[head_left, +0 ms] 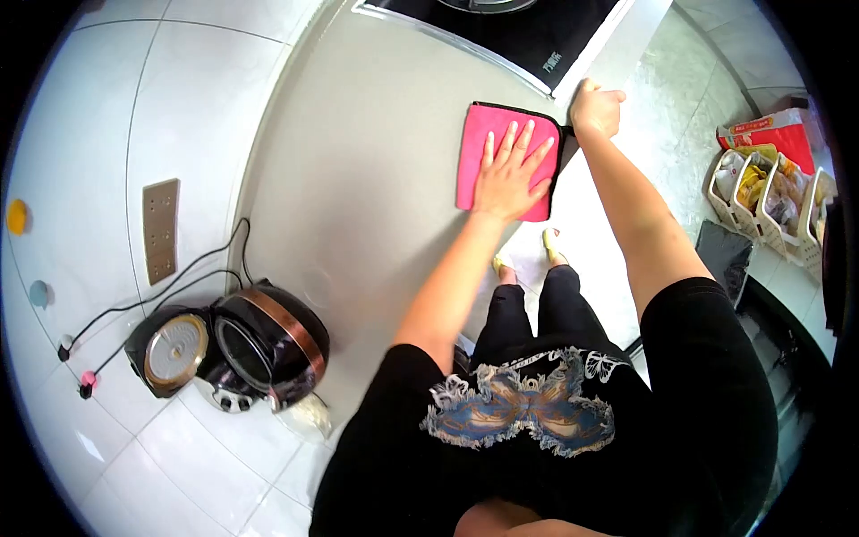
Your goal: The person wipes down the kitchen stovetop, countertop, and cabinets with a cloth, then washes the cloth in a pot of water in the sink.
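Note:
A pink cloth (472, 170) with black edging lies flat on the grey countertop (376, 125), its right side at the front edge. My left hand (510, 179) presses on the cloth with its fingers spread. My right hand (598, 109) is closed at the counter's front edge, just beyond the cloth's upper right corner and beside the cooktop. Its fingers are curled, and whatever they may hold is hidden. From the cloth's corner a small black loop (567, 132) reaches toward my right wrist.
Ahead sits a black glass cooktop (501, 31) with a pale rim. A black rice cooker (273, 345) with its lid up stands at the left, its cords running along the tiled wall (201, 98). White baskets (761, 201) of bagged goods are on the far right.

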### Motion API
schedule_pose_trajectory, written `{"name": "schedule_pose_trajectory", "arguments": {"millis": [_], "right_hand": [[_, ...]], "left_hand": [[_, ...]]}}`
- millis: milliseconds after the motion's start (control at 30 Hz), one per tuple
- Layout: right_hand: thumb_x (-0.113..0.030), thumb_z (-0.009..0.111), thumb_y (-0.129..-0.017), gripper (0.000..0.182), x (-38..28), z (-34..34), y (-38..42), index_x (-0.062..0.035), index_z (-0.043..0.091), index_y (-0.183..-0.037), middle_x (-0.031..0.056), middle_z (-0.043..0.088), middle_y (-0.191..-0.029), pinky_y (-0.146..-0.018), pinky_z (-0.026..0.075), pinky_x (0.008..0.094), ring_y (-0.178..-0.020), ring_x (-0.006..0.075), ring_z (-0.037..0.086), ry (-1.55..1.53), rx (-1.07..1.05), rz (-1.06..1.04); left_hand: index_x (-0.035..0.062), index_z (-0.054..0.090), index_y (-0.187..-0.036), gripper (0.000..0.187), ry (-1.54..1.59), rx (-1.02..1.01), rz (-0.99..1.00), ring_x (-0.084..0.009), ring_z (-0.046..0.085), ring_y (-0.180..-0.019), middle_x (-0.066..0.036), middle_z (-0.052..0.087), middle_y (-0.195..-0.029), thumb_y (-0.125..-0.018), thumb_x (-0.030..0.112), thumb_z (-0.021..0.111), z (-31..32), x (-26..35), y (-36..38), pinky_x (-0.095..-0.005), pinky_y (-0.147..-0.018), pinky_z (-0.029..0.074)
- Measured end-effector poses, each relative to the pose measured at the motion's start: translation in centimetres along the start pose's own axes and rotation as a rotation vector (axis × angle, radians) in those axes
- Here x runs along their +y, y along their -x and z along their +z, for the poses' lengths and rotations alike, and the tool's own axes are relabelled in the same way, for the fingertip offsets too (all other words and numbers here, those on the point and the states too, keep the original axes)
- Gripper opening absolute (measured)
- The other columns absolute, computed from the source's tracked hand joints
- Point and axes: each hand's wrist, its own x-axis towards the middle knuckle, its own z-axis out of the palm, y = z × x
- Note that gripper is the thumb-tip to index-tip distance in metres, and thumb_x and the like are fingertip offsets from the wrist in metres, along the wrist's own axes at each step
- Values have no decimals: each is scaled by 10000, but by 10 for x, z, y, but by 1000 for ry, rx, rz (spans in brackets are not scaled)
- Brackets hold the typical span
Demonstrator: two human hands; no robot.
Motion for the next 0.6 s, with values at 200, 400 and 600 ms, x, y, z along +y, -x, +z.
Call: {"name": "schedule_pose_trajectory", "arguments": {"millis": [200,400,600], "right_hand": [[-427,470,-931,592,7,-2,-5,124,485,-1147,326,725,-1001,-912,541,509,-984,448,726,73,3,-42],[-411,475,-943,566,4,-4,-3,117,487,-1147,320,725,-977,-898,543,521,-956,454,725,114,18,-17],[-401,458,-956,543,6,-6,1,111,483,-1133,330,716,-948,-883,539,531,-928,468,716,135,25,-21]], "left_hand": [[292,312,-1636,894,-53,-84,-178,-362,199,-1577,-106,219,-1719,-883,643,643,-17,-5,69,-693,-1227,63],[265,343,-1628,754,-154,76,-564,-364,188,-1583,-91,230,-1721,-972,549,583,-31,-78,102,-649,-1246,97],[144,509,-1508,478,-125,561,-675,-336,431,-1472,-92,496,-1578,-1067,324,468,-40,-195,-9,-566,-1208,290]]}}
